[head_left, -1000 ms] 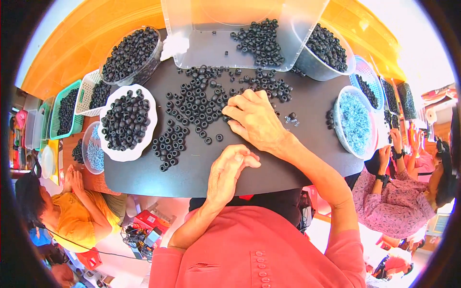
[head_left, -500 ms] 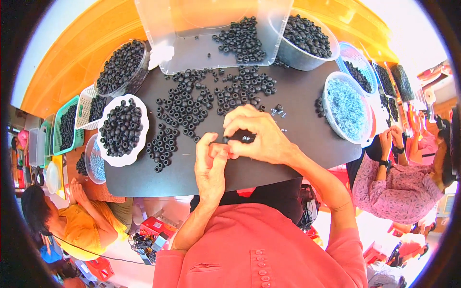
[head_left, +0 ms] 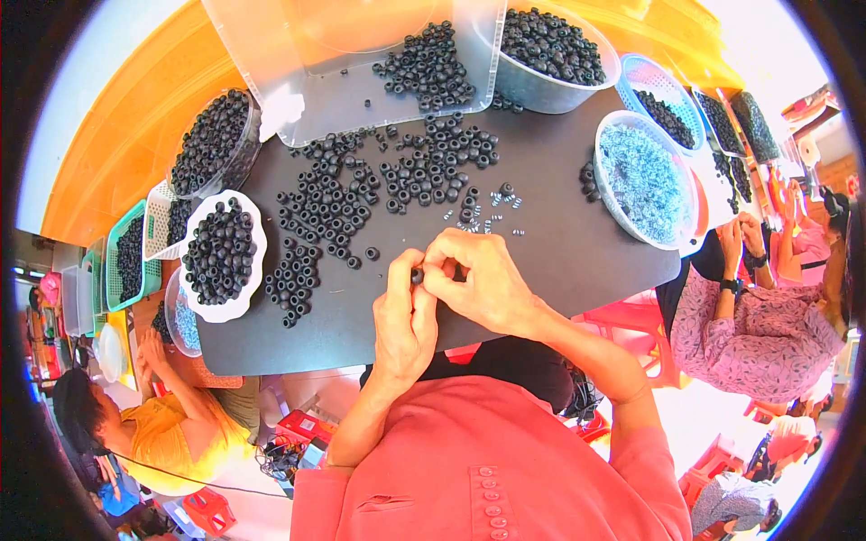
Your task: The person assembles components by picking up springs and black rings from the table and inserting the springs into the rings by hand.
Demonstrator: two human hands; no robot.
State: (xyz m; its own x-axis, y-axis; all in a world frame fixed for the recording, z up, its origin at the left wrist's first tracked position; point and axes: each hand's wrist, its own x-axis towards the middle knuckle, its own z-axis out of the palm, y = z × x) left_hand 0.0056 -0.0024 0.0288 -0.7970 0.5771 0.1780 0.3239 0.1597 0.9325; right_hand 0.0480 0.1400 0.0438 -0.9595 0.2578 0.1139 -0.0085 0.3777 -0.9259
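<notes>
Close to the table's near edge, my left hand pinches a small black round bead-like piece between thumb and fingers. My right hand is closed right beside it, thumb and forefinger pressed together at the piece. Whatever sits between those right fingertips is too small or hidden to make out. Just beyond my hands lie several tiny silvery coil-like bits and a few loose black pieces. A wide spread of black hollow pieces covers the table farther off to the left.
A clear plastic bin lies open at the far side. A white scalloped bowl and a tub hold black pieces. On the right, another bowl holds pale blue bits. Co-workers sit left and right.
My hands have come closer together and shifted slightly nearer the table's edge. The silvery bits and loose black pieces beyond my right hand now show more fully. The whole view has tilted slightly.
</notes>
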